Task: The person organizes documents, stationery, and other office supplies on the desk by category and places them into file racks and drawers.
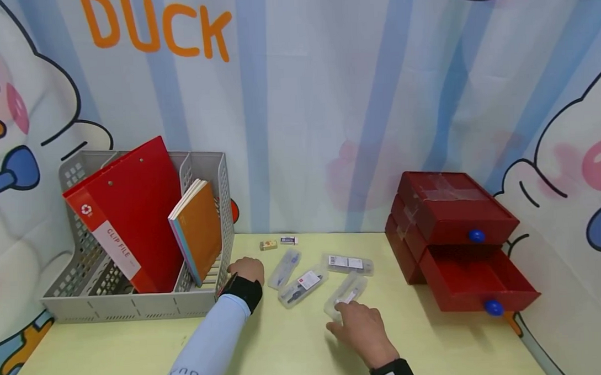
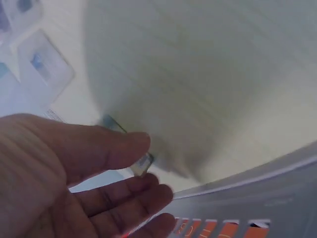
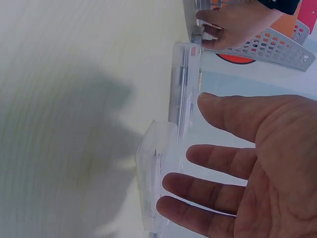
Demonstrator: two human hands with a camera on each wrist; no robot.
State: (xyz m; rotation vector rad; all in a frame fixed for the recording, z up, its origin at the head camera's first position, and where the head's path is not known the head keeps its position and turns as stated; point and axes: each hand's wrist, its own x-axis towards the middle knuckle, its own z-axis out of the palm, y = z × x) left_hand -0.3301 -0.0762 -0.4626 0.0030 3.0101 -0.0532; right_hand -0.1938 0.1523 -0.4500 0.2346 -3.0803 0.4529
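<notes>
My left hand (image 1: pixel 247 269) is at the right side of the grey basket (image 1: pixel 135 306). Its thumb and fingertips pinch a small eraser-like block (image 2: pixel 142 164), which the thumb partly covers. Over the near end of a clear pencil case (image 1: pixel 351 288) is my right hand (image 1: pixel 360 329), fingers spread and nothing in its grasp; in the right wrist view the fingertips overlap that case (image 3: pixel 151 173). Between the hands lie more clear cases: one with a white label (image 1: pixel 304 286), a slim one (image 1: pixel 285 268), and one farther back (image 1: pixel 348 264).
Two small erasers, one yellowish (image 1: pixel 268 245) and one blue and white (image 1: pixel 289 240), lie near the curtain (image 1: pixel 303 126). The basket holds a red clip file (image 1: pixel 138 226) and notebooks (image 1: pixel 200 229). At right, a red drawer unit (image 1: pixel 455 204) has its lower drawer (image 1: pixel 483 283) pulled out.
</notes>
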